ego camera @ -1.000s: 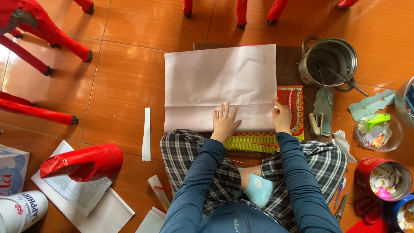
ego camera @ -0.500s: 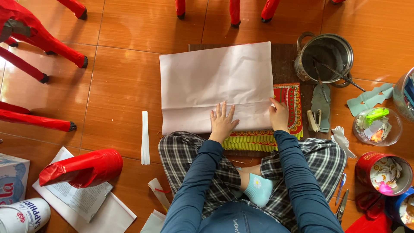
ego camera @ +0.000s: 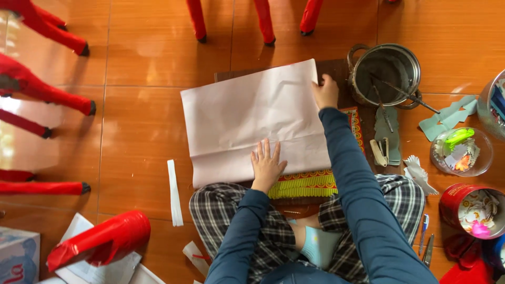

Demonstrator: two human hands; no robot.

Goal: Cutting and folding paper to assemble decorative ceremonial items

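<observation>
**Two hands on a big sheet of paper**

The left hand [ego camera: 266, 167] lies flat with its fingers spread wide; it holds nothing and just presses down on the near edge of the big white paper [ego camera: 247, 115]. The right hand [ego camera: 326, 92] reaches out to the far right corner of the same sheet; its fingers curl there, but I cannot tell if they pinch the corner or only push on it. The paper lies open on the floor, under both hands and in front of the person's crossed legs; it has a crease line just past the left hand.

It looks like the sheet is being held flat and lined up. A next move with that far corner would need the left hand to pin the sheet so it cannot slide.

Under the paper, by the left hand, a red and yellow mat [ego camera: 307, 184] peeks out. Right beside the right hand stands a metal pot [ego camera: 386, 73] with sticks in it; it is close enough to get bumped. Further to the right are a stapler [ego camera: 380, 151], pale green cutouts [ego camera: 450, 113], a clear bowl [ego camera: 463, 152] and a red tin [ego camera: 473, 210]. Left of the left hand lies a thin white strip [ego camera: 174, 192]; further off is a red roll [ego camera: 100, 244]; red chair legs [ego camera: 263, 21] stand past the right hand.
</observation>
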